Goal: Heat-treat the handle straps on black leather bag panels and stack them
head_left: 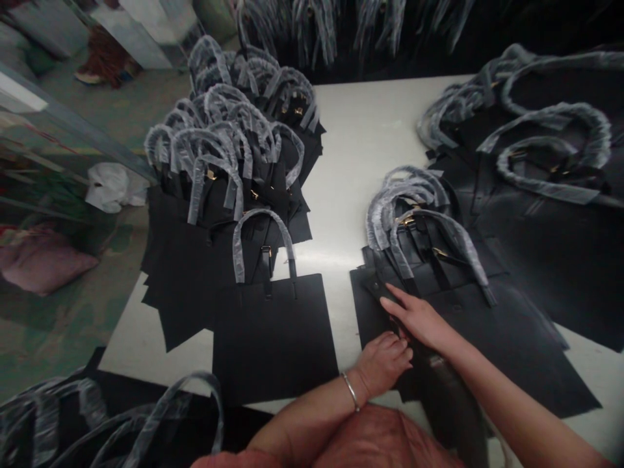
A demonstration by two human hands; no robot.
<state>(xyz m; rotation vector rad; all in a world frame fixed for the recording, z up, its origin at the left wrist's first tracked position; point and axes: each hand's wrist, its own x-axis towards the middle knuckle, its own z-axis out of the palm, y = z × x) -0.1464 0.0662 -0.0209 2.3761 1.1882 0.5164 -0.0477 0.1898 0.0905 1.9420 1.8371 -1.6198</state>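
Observation:
My left hand (385, 361), with a silver bangle at the wrist, is closed, its fingers curled round a dark strip. Just beyond it, my right hand (416, 318) has its thumb and forefinger on a black leather strap (376, 286) with a small round stud or hole near its end. The strap runs down between both hands towards my lap, partly hidden by them. Beneath lies a flat black bag panel (507, 338) with film-wrapped handles (439, 224) and gold buckles. Left of my hands, a single black bag panel (273, 338) lies with its wrapped handle (260, 214) pointing away.
A fanned pile of black bag panels with wrapped handles (219, 136) covers the left of the white table (370, 123). More black panels (550, 240) lie at right. Wrapped handles (160, 416) show at lower left. A pink sack (46, 260) and white bag (114, 185) sit on the floor.

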